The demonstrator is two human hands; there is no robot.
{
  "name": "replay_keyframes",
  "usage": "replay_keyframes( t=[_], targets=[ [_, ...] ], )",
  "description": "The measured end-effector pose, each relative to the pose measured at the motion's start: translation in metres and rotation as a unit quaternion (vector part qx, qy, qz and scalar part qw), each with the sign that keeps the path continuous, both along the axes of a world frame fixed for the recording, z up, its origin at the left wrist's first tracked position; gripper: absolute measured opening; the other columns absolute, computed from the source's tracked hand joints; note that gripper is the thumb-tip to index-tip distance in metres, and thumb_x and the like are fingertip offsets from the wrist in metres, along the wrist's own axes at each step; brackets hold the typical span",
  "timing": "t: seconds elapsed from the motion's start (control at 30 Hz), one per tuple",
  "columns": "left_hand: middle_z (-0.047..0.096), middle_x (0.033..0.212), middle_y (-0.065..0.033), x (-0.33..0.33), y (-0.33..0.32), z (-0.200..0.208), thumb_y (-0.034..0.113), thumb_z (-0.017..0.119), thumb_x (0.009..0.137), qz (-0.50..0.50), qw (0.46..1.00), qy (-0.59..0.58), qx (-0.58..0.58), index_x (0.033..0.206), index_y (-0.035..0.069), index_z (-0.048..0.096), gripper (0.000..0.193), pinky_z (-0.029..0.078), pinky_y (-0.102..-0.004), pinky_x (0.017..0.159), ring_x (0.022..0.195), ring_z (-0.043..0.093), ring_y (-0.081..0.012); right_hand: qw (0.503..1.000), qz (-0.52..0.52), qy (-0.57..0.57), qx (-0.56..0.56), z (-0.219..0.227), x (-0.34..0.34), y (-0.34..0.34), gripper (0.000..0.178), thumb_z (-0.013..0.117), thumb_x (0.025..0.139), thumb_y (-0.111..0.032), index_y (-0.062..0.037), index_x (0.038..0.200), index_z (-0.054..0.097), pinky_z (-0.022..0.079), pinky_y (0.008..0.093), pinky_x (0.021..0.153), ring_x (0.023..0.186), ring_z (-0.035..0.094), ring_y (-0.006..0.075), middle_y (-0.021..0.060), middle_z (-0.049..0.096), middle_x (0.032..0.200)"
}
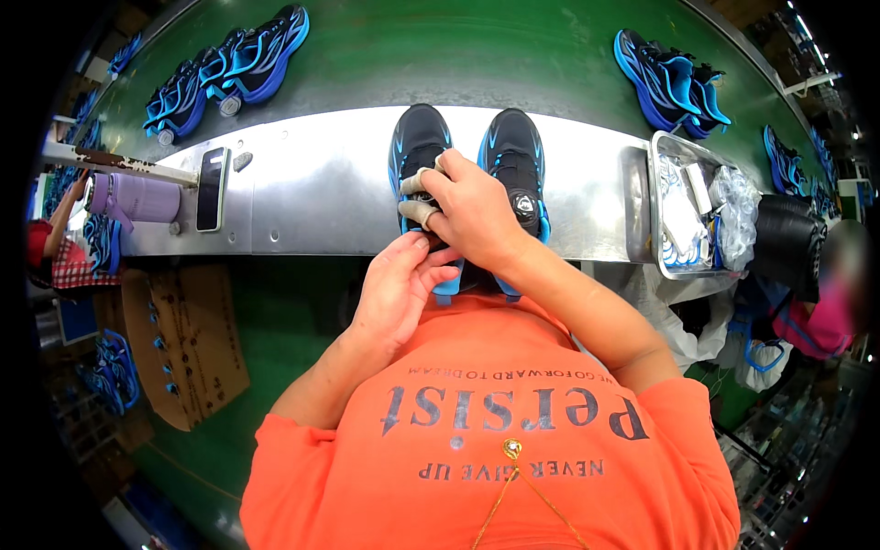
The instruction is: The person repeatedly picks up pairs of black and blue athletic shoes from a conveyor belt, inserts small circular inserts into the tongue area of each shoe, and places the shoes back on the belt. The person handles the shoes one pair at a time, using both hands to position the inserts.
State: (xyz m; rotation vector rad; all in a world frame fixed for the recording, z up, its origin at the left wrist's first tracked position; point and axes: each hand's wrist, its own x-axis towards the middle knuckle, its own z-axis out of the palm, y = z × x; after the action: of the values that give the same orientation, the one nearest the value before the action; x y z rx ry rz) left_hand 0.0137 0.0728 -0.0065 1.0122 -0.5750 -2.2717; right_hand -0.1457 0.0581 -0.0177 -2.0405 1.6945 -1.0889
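Note:
Two black sneakers with blue edges stand side by side at the bench edge, toes pointing away from me. Over the left sneaker point(421, 129), my right hand point(477, 207) is closed, with pale finger covers on two fingers pressed at its lacing area. My left hand point(392, 289) reaches up to the same sneaker's collar, fingertips pinched around a dark part near the opening. What exactly the fingers grip there is mostly hidden. The right sneaker point(513, 137) is untouched and shows a round dial point(525, 207) on its tongue.
A purple bottle point(147, 197) and a phone point(212, 190) lie left on the metal bench point(312, 183). On the right stands a metal tray point(675, 269) of small parts and plastic. More sneakers point(266, 55) sit on the green surface beyond. Below left is a cardboard box point(188, 339).

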Motion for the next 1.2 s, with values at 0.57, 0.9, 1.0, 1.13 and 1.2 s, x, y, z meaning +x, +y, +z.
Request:
replay_keyframes(
  t=[0.57,0.9,1.0,1.13,1.2],
  targets=[
    [0.058,0.117,-0.0177,-0.037,0.018,0.05,0.029,0.058,0.096,-0.377,0.584,-0.366,-0.618,0.12,0.006,0.066,0.034,0.04,-0.0403,0.098,0.11,0.052,-0.0328,0.983,-0.002,-0.057,0.172,0.02,-0.107,0.065,0.047,0.078,0.079,-0.021,-0.0236,0.124,0.069,0.046,0.0317,0.078,0.081,0.051,0.0169,0.0031,0.051,0.086],
    [0.053,0.105,-0.0178,-0.044,0.006,0.01,0.042,0.076,0.079,-0.355,0.523,-0.311,-0.71,0.105,0.003,0.066,0.048,0.048,-0.0452,0.083,0.102,0.05,-0.035,0.962,-0.04,-0.228,0.146,0.011,-0.123,0.077,0.034,0.071,0.088,-0.019,-0.0119,0.122,0.069,0.046,0.0271,0.074,0.083,0.056,0.0131,0.0058,0.064,0.099],
    [0.053,0.095,-0.0166,-0.061,-0.009,0.0,0.032,0.082,0.071,-0.322,0.542,-0.301,-0.715,0.086,0.004,0.064,0.037,0.046,-0.0426,0.078,0.093,0.049,-0.0349,0.957,-0.063,-0.255,0.12,0.011,-0.128,0.074,0.028,0.069,0.091,-0.018,-0.0104,0.118,0.071,0.046,0.0279,0.075,0.08,0.055,0.0147,0.0054,0.063,0.093],
    [0.058,0.086,-0.0157,-0.076,-0.075,0.028,0.038,0.079,0.075,-0.323,0.488,-0.321,-0.745,0.085,0.005,0.066,0.036,0.046,-0.0431,0.076,0.088,0.053,-0.0347,0.972,-0.115,-0.168,0.119,0.028,-0.146,0.084,0.027,0.068,0.092,-0.019,-0.0119,0.118,0.071,0.043,0.0271,0.07,0.076,0.051,0.014,0.0028,0.055,0.082],
    [0.059,0.085,-0.0163,-0.084,-0.112,0.045,0.038,0.078,0.077,-0.308,0.45,-0.336,-0.768,0.087,0.005,0.068,0.036,0.047,-0.0442,0.075,0.086,0.056,-0.0354,0.968,-0.144,-0.169,0.115,0.024,-0.16,0.09,0.027,0.068,0.092,-0.019,-0.0124,0.118,0.071,0.042,0.027,0.07,0.075,0.049,0.0135,0.0025,0.054,0.08]
  ],
)
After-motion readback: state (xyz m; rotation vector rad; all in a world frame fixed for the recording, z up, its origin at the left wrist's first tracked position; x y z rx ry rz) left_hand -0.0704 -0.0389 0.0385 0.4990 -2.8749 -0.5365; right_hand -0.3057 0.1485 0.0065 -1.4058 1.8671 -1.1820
